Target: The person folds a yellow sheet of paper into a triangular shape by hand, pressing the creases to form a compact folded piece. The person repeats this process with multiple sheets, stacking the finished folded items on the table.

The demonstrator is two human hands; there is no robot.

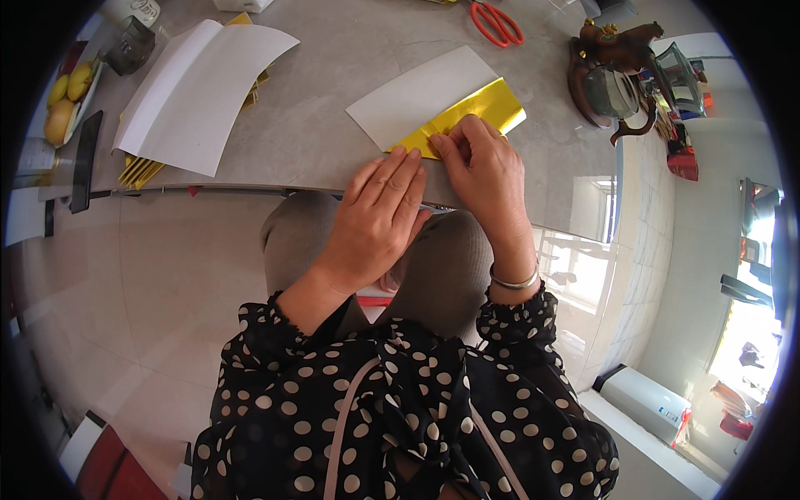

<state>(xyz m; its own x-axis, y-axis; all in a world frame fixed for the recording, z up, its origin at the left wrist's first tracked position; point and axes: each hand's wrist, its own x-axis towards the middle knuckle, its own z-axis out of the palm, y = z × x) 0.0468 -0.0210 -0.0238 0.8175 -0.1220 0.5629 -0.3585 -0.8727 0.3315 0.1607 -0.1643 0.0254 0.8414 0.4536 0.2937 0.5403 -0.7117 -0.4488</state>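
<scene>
A sheet of paper, its white side (pixel 425 94) up, lies on the grey table with a gold, shiny strip (pixel 478 109) along its near edge, as if folded over. My left hand (pixel 387 209) rests flat, its fingertips on the left end of the gold strip. Thumb and bent index finger of my right hand (pixel 484 159) press or pinch the strip's near edge; whether paper is between them is partly hidden. On the left, a larger creased white sheet (pixel 200 94) covers a stack of gold folded papers (pixel 140 172).
Red-handled scissors (pixel 497 25) lie at the far edge. A brown ornamental stand with a glass teapot (pixel 609 94) is at the right. Far left are a dark glass cup (pixel 129 45), a fruit plate (pixel 84 103) and a black phone-like object (pixel 86 161).
</scene>
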